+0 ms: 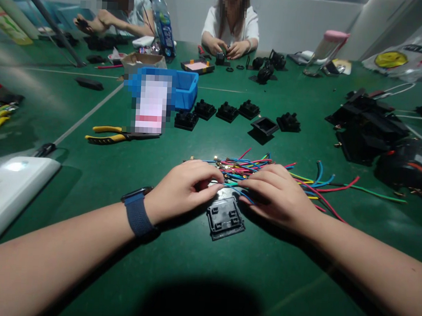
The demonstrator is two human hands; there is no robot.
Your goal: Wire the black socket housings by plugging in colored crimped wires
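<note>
My left hand (pixel 185 187), with a dark watch band on the wrist, has thumb and forefinger pinched on the end of a thin wire. Facing it, my right hand (pixel 279 194) has its fingers curled on the same blue-green strands, its thumb low beside a blue wire (pixel 244 195). Just beyond both hands lies a loose bundle of red, blue, green and yellow wires (pixel 302 181), some with brass terminals. A square black plastic plate (pixel 226 219) with small raised clips lies flat on the table below my fingertips. The exact grip is partly hidden by my fingers.
Several black plastic housings (pixel 227 112) stand beyond the wires. Yellow-handled pliers (pixel 109 136) lie left, near a phone (pixel 152 102) leaning on a blue bin (pixel 186 89). Black parts (pixel 366 125) pile up right; a white case (pixel 17 187) lies left. Two people sit across the table.
</note>
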